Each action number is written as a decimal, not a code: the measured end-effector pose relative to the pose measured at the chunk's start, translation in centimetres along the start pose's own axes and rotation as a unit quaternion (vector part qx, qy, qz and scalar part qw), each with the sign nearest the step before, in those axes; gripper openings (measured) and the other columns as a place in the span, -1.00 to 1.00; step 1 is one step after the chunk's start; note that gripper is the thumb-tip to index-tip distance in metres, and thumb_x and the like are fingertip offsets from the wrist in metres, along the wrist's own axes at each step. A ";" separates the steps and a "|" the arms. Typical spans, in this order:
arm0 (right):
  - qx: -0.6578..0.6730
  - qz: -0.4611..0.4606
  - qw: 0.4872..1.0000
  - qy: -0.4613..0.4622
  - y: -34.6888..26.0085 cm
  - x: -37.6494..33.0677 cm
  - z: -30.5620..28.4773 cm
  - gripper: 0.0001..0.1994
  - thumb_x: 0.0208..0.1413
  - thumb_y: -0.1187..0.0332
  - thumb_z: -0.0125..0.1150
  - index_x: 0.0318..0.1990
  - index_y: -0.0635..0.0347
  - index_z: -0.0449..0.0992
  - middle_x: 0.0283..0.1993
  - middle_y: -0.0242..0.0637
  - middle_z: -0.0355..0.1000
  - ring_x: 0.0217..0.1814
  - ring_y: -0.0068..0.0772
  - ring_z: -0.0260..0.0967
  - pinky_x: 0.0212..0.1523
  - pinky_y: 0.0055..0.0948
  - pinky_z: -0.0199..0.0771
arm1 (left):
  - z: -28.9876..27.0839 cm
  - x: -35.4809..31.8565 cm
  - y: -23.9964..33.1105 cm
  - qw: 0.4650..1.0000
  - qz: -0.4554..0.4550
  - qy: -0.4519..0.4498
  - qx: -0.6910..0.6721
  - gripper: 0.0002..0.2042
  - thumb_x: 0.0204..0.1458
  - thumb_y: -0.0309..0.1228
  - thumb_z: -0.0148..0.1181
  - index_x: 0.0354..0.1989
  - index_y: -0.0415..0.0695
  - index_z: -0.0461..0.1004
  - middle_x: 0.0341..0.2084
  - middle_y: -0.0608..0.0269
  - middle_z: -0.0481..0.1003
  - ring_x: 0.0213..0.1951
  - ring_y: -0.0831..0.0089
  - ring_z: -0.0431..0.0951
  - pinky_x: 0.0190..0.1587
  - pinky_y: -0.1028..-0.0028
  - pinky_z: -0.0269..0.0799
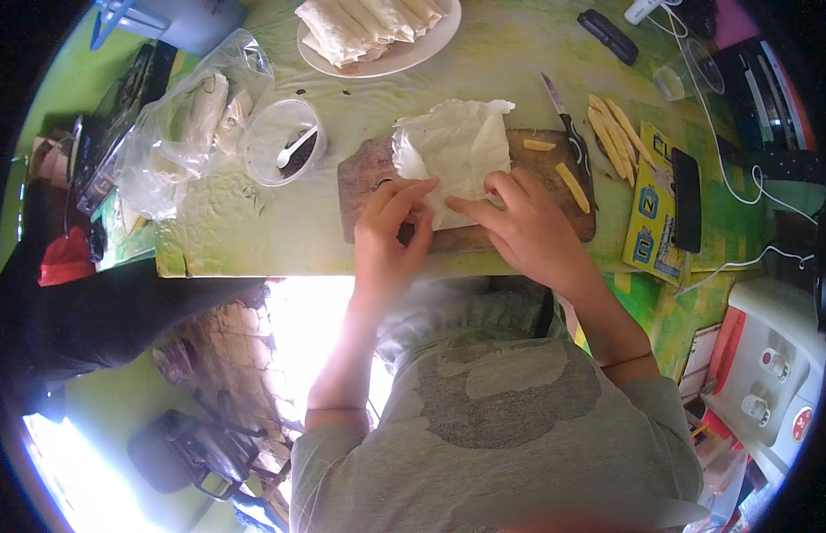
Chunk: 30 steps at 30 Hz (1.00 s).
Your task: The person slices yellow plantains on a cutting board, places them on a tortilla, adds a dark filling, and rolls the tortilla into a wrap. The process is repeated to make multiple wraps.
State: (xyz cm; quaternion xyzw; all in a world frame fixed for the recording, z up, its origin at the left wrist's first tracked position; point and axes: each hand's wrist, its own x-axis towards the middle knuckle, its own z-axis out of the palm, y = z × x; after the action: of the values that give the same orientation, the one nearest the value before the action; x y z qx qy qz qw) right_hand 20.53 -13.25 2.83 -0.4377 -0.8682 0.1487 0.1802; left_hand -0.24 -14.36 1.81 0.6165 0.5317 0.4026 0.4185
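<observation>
A thin pale spring roll wrapper (457, 142) lies spread over a dark wooden cutting board (360, 191), its far edge ragged. My left hand (393, 231) is at the wrapper's near left part, fingers curled and fingertips on the sheet. From the other side my right hand (530, 222) bends over the near right part, thumb reaching toward the middle and fingers curled on the sheet. Any filling beneath my fingers is hidden. Two yellow strips, seemingly banana, lie on the board's right: a short strip (539, 145) and a longer strip (573, 187).
Left of the board stand a round tub (253, 151) of dark sprinkles with a white spoon (296, 147) and a plastic bag (155, 151) of pale wrappers. Rolled wrappers fill a plate (404, 67) behind. A knife (565, 117), more yellow strips (613, 138) and a phone (687, 200) are right.
</observation>
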 end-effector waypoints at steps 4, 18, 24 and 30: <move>0.001 -0.003 1.000 0.010 0.2 0.1 0.1 -0.46 -0.08 0.53 0.27 0.13 -0.16 0.56 -0.14 -0.25 0.27 -0.04 -0.18 0.27 0.00 -0.27 0.39 | 0.3 0.2 0.3 0.994 0.024 0.027 0.099 -0.61 -0.05 -0.68 0.23 0.01 -0.14 0.55 -0.03 0.07 0.48 -0.12 0.29 0.53 -0.04 0.43 0.43; 0.016 -0.003 1.000 0.013 0.1 0.3 -0.1 -0.48 -0.10 0.53 0.27 0.10 -0.13 0.58 -0.15 -0.25 0.28 -0.06 -0.17 0.26 -0.01 -0.25 0.39 | 1.7 2.4 -0.1 0.975 0.158 0.090 0.127 -0.48 0.02 -0.72 0.03 0.21 -0.14 0.40 0.28 -0.06 0.31 0.29 0.02 0.33 0.28 0.20 0.25; -0.007 -0.028 0.999 0.045 0.4 0.3 0.3 -0.56 -0.15 0.43 0.32 0.00 -0.06 0.60 -0.18 -0.23 0.30 -0.08 -0.13 0.31 -0.12 -0.21 0.45 | 2.0 4.0 0.8 0.970 0.187 0.059 0.145 -0.40 0.00 -0.76 -0.06 0.30 -0.11 0.32 0.32 -0.07 0.25 0.35 -0.03 0.23 0.35 0.16 0.16; 0.008 -0.026 0.999 0.043 0.4 0.4 0.4 -0.71 -0.13 0.43 0.29 -0.16 0.05 0.59 -0.21 -0.21 0.30 -0.10 -0.11 0.32 -0.12 -0.18 0.45 | 3.1 5.6 0.1 0.969 0.177 -0.018 0.171 -0.30 -0.06 -0.71 -0.11 0.39 -0.06 0.20 0.38 -0.19 0.11 0.42 -0.17 0.02 0.41 0.10 -0.03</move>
State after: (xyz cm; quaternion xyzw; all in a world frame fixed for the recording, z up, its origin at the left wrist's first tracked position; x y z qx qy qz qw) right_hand 20.40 -12.72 2.36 -0.4197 -0.8696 0.1321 0.2242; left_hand 3.30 -9.07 1.15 0.7701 0.4674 0.3627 0.2385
